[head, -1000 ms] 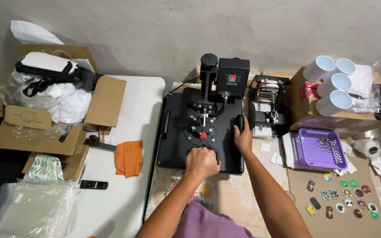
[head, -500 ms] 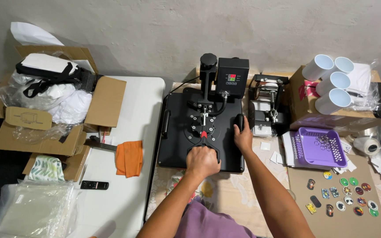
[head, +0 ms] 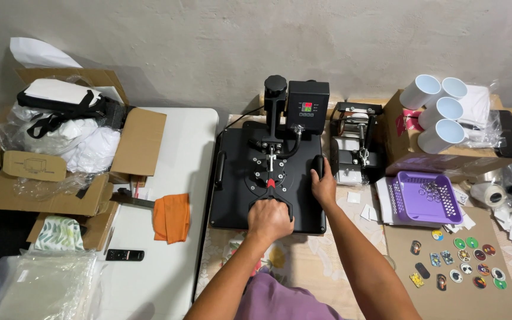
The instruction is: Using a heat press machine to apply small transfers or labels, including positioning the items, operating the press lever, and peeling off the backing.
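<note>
Heat press (head: 266, 178) sits on the counter (head: 303, 261), platen down and flat, control box (head: 308, 106) at the back. Left hand (head: 269, 218) is a closed fist wrapped around the press handle (head: 272, 192) at the front edge, knuckles up; grip suits holding the lever down. Right hand (head: 325, 186) lies on the platen's right edge, fingers curled over the side grip (head: 319, 166), apparently steadying the machine against the lever force. Beside the press on the right: mug press (head: 355, 142), purple basket (head: 425, 195), white mugs (head: 437, 112). Orange cloth (head: 171, 216) lies on the white table (head: 179, 142) to the left.
</note>
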